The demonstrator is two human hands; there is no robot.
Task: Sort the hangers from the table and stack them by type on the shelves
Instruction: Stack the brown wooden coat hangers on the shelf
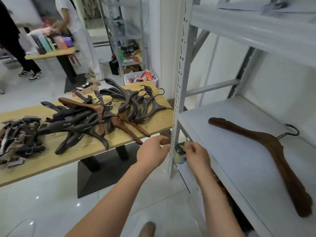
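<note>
Far left of frame: heap of clip hangers [18, 137] on the wooden table [51, 165]. Centre-left: tangled dark hangers [82, 124], with brown wooden hangers [130, 129] at the pile's right edge.

Key relation: the table hangers lie left of and above both my hands. The nearest brown one runs upper left to lower right, its lower tip just beside my left hand [152, 151], so I judge the left is the hand to reach with.

Left hand's fingers are curled toward the shelf post [177, 100]. It's blurred, so I can't tell if they hold anything. Just right of the post, my right hand [196, 154] pinches a small dark-and-yellow round thing [179, 153] at the shelf corner.

Right of frame: one brown hanger on the shelf [266, 151] lies flat on the grey shelf board [230, 134], hook toward the back, same diagonal, well apart from both hands. Sorting has barely started, I'd say.
</note>
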